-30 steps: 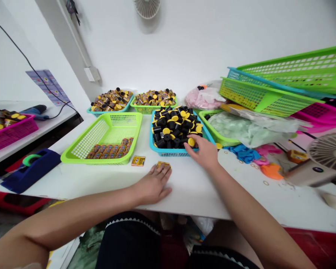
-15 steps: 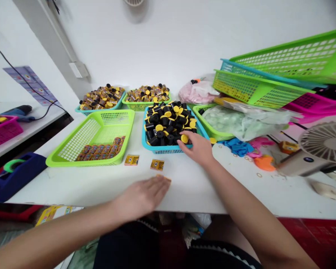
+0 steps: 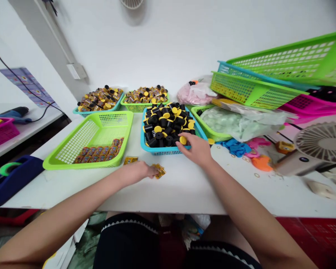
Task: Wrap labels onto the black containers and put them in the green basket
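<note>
My left hand point(image 3: 138, 172) is closed, fingertips pinching small yellow printed cards point(image 3: 159, 171) just above or on the white table. Another stack of yellow printed cards point(image 3: 130, 160) lies to its left, partly behind that hand. At the front right rim of a blue basket point(image 3: 164, 150) rests my right hand point(image 3: 196, 148). Its thumb and forefinger are apart, on either side of a yellow cap point(image 3: 183, 140); the other fingers are partly hidden. Black canisters with yellow caps point(image 3: 168, 123) are heaped in that basket. Rows of small labelled canisters point(image 3: 100, 152) fill the near part of a green basket point(image 3: 120, 161).
Two baskets of labelled canisters point(image 3: 100, 98) stand at the back. A blue tape dispenser point(image 3: 19, 179) is at the left. To the right are stacked baskets point(image 3: 257, 89), a plastic bag point(image 3: 240, 121), deflated balloons point(image 3: 235, 147) and a fan point(image 3: 322, 144).
My left hand has moved away from me and slightly left, bringing its cards to where another stack lay on the table. My right hand has stayed at the blue basket.
</note>
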`<state>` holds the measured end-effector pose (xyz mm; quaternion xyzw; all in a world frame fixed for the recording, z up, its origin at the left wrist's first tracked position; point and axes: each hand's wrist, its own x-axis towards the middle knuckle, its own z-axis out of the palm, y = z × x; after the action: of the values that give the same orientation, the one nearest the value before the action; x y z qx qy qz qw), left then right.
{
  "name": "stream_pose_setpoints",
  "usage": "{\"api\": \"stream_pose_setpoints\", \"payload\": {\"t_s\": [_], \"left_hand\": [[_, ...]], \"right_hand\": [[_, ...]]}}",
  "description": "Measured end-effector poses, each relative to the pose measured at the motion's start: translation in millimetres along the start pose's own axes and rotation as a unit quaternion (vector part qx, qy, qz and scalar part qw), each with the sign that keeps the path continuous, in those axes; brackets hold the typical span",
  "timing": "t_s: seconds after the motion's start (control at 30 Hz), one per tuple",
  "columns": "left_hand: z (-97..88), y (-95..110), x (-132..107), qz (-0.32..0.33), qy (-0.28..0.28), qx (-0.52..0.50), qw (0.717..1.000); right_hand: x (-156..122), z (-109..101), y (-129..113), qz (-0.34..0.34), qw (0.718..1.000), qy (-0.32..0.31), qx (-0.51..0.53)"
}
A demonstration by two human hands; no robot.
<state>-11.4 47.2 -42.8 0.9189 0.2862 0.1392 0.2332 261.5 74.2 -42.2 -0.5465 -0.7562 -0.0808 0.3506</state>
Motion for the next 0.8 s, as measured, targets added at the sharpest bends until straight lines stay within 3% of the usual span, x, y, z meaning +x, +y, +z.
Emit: {"api": "stream_pose_setpoints", "payload": {"t_s": [0.1, 0.23, 0.3, 0.43, 0.57, 0.63, 0.8], "left_hand": [[-13.7, 14, 9, 0.002, 0.028, 0.004, 1.000], [-23.3, 38, 31, -0.048, 0.211, -0.096, 0.972], [-21.1, 45, 45, -0.047, 0.267, -0.182, 0.945], [-5.3, 42, 60, -0.095, 0.290, -0.306, 0.902], [11.6, 29, 54, -0.158, 0.283, -0.438, 0.838], [16.4, 24, 49, -0.148, 0.270, -0.440, 0.844], [20.8, 22, 43, -0.065, 0.254, -0.286, 0.922]], "right_hand": [[-2, 1, 0, -0.006, 0.999, 0.024, 0.022], [-5, 2, 1, 0.004, 0.991, 0.082, 0.106], [-7, 2, 2, 0.009, 0.985, 0.109, 0.132], [-11, -2, 3, -0.005, 0.972, 0.132, 0.193], [-14, -8, 0, -0.016, 0.935, 0.078, 0.345], [-14, -9, -3, -0.004, 0.911, 0.061, 0.407], [-15, -13, -10, 0.034, 0.884, -0.002, 0.467]]}}
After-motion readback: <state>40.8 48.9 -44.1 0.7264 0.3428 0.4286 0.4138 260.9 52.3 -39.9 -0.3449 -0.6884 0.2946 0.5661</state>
